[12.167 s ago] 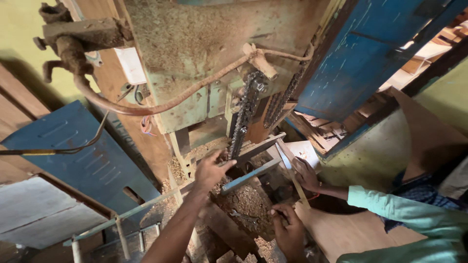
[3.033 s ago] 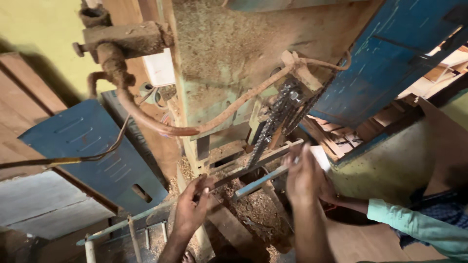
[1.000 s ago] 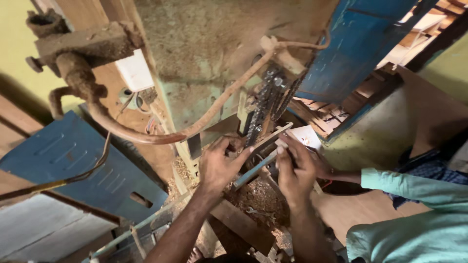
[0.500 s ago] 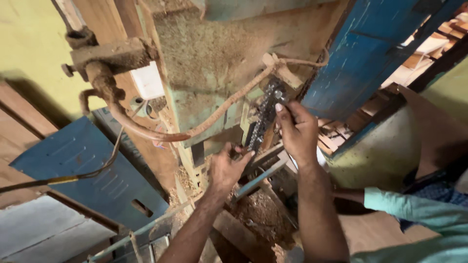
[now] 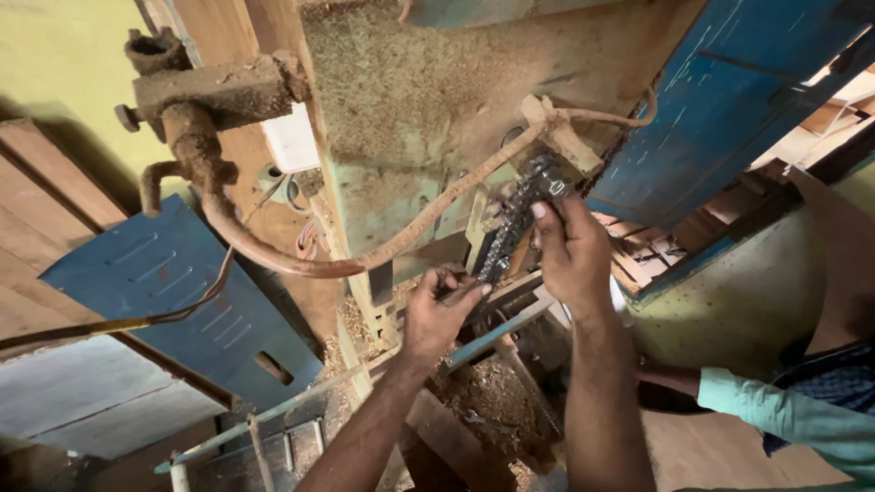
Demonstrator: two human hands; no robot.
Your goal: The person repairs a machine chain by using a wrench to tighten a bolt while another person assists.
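A dark toothed cutting chain (image 5: 513, 228) runs up a sawdust-coated green machine (image 5: 428, 109). My right hand (image 5: 567, 248) is closed around the upper part of the chain, thumb pressed on it. My left hand (image 5: 439, 308) sits lower, fingers pinched on a dark tool or the chain's lower end; I cannot tell which. A light blue metal bar (image 5: 497, 333) crosses just below both hands.
A rusty hose (image 5: 301, 260) loops from a bracket (image 5: 210, 91) at top left. Blue metal panels (image 5: 173, 301) lean at left and upper right. Another person's teal sleeve (image 5: 775, 415) reaches in from the right. Sawdust (image 5: 488, 396) is heaped below.
My right hand has risen from beside the left hand to the upper chain and gripped it. My left hand stays low at the chain's base.
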